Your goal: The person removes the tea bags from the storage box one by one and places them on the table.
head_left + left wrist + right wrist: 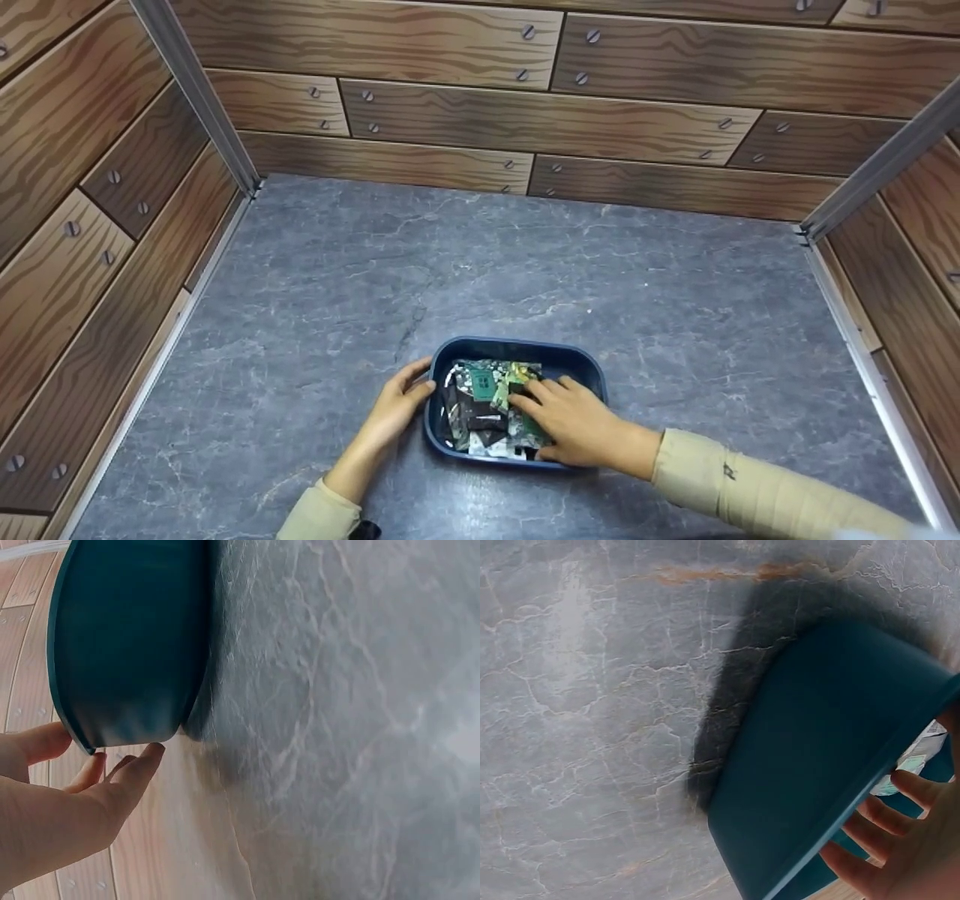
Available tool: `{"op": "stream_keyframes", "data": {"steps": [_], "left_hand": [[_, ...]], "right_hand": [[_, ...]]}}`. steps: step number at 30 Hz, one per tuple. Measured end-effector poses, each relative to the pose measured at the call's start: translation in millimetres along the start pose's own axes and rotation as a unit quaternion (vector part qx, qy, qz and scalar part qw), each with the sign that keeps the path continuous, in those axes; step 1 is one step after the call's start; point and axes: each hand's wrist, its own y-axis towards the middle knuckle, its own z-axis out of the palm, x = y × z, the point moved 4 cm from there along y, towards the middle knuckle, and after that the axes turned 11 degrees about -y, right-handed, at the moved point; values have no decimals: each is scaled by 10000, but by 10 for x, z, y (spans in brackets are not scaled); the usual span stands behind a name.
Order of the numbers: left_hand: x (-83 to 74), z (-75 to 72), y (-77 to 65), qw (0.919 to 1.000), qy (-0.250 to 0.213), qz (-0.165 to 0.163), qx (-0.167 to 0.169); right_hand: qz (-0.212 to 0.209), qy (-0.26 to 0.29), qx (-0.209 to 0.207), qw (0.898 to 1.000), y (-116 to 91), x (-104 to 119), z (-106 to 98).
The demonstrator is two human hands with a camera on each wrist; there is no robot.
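A dark blue tub [517, 347] stands on the marbled surface with circuit boards and packets of parts inside it. My left hand [397, 401] holds the tub's left end, thumb at the rim and fingertips against the outer wall, as the left wrist view shows on the tub's side [127, 645]. My right hand [574, 420] reaches over the right side into the tub, its fingers spread over a green circuit board [484, 384] and dark pieces near it. In the right wrist view the fingers [870, 832] lie along the inner side of the rim; what the fingertips touch is partly hidden.
The grey marbled surface [450, 255] runs around the tub. Wood-patterned panels [450, 105] close off the back and both sides, with metal posts [206, 97] at the corners and a metal strip [870, 375] along the right edge.
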Motion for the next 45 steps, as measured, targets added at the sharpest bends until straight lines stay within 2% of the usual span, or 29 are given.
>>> {"op": "stream_keyframes", "data": {"steps": [10, 17, 29, 45], "left_hand": [[4, 10, -10, 10000, 41, 69, -20], [7, 0, -17, 9999, 111, 55, -27], [30, 2, -40, 9999, 88, 47, -20], [48, 30, -50, 9999, -58, 90, 103]], "right_hand": [[69, 600, -43, 9982, 7, -18, -28], [0, 484, -187, 9987, 8, -22, -33], [306, 827, 141, 9960, -6, -65, 40], [144, 766, -479, 9958, 43, -122, -227]]}}
